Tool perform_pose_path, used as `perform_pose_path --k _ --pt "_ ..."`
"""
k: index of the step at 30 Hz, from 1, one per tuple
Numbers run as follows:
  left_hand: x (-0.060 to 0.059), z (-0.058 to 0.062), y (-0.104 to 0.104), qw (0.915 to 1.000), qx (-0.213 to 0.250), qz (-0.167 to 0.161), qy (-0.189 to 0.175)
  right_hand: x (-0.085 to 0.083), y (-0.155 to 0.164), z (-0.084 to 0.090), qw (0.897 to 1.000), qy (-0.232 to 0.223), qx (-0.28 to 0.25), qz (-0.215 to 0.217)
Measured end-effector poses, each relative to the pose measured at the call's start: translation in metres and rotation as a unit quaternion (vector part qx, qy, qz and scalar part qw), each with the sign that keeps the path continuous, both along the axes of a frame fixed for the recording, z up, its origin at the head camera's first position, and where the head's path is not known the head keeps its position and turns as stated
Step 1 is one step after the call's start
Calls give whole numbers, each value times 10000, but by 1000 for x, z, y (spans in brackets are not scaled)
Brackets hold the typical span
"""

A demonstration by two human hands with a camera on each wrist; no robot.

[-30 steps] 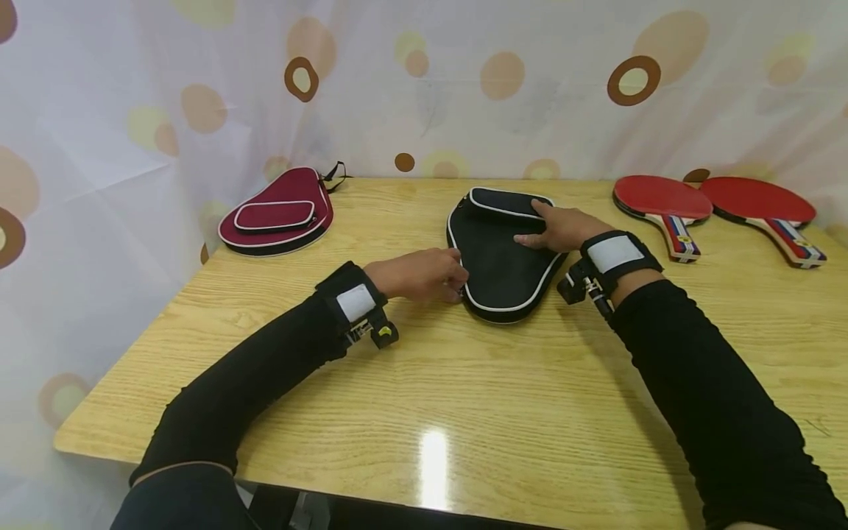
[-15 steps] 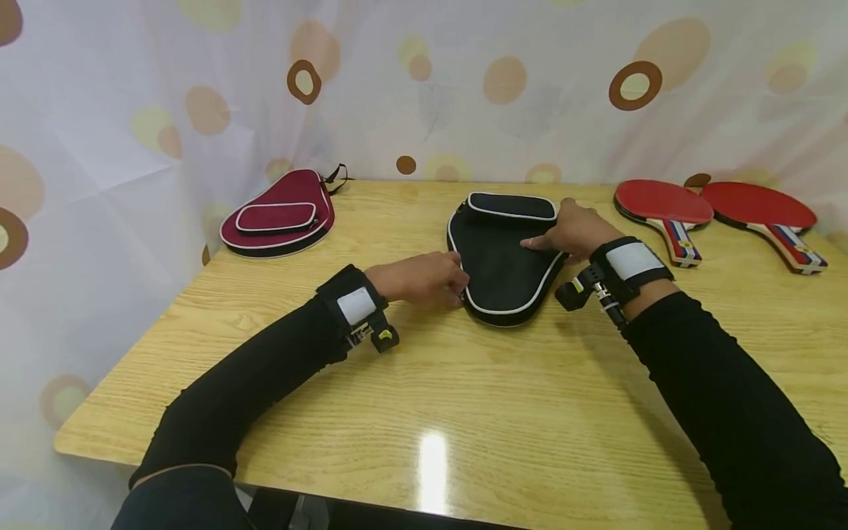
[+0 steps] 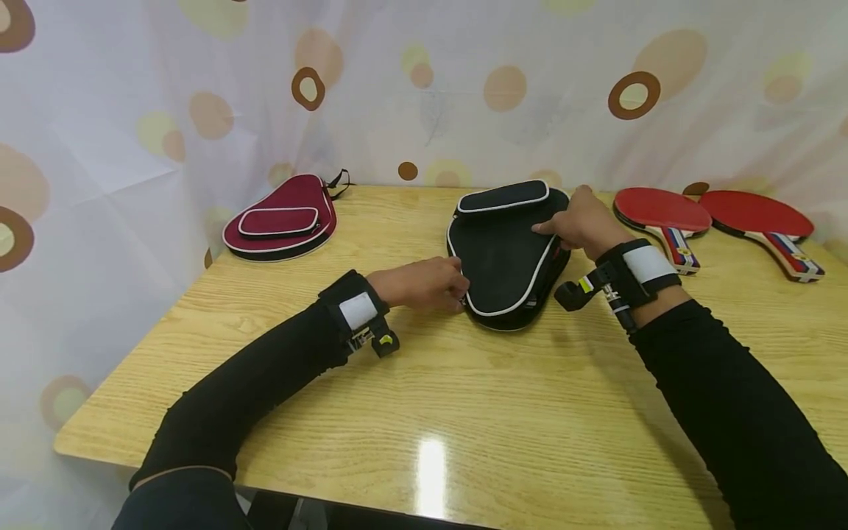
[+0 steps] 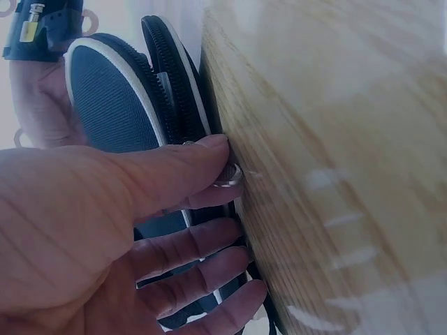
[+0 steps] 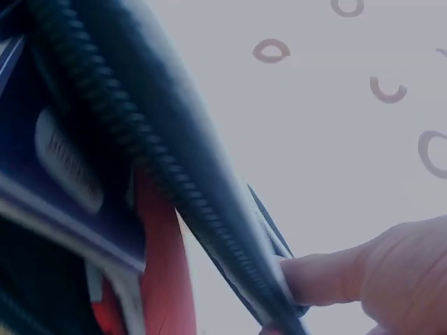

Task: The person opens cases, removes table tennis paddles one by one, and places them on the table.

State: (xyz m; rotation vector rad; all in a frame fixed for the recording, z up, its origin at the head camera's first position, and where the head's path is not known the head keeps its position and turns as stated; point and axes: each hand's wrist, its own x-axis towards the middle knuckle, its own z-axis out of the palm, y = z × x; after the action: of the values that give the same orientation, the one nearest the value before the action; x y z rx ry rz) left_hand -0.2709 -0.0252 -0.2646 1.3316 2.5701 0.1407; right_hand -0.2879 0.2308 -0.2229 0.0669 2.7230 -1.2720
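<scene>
Black, white-piped fabric case [image 3: 500, 258] gaping on its right side

It lies on the pale wooden worktop [image 3: 331, 427] before me. The left hand [image 3: 429, 285] pinches a small metal tab [image 4: 230, 178] at its edge; the right hand [image 3: 588, 224] grips the raised cover [image 5: 199, 160], red showing inside.

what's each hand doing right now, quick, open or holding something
Left hand: closed, pinching the metal zipper pull of the black case.
Right hand: closed, gripping the case's raised cover by its edge.
</scene>
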Motion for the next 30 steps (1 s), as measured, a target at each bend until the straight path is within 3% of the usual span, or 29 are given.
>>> perform_pose_path --k 5,9,13,16,19,22,24,26,27,30 --pt "-1 -1 -1 9999 71 -50 -60 6 -16 7 9967 631 -467 188" --pt "-5 2 -5 9994 17 112 -338 13 -34 14 9903 1086 -795 348" --pt "-9 14 -15 9940 24 634 -893 19 -53 22 9902 1152 -633 465" --pt "-9 28 -24 9852 423 1319 -1014 20 -67 22 9904 1077 -509 698" --pt "-8 42 -30 9647 1327 2131 -797 20 -81 16 9845 1195 -581 1144" --pt "-6 52 -35 9266 2515 2736 -571 19 -96 8 9715 1510 -608 1723" --pt "-5 58 -37 9000 3212 2909 -472 18 -106 3 9611 1706 -567 2095" --pt "-4 62 -38 8787 3731 2955 -365 18 -115 -2 9524 1800 -459 2417" --pt "-3 64 -38 8694 3928 2981 -314 19 -119 -3 9534 1709 -296 2470" --pt "-3 68 -38 8556 4073 3193 16 24 -128 -4 9600 1122 292 2547"
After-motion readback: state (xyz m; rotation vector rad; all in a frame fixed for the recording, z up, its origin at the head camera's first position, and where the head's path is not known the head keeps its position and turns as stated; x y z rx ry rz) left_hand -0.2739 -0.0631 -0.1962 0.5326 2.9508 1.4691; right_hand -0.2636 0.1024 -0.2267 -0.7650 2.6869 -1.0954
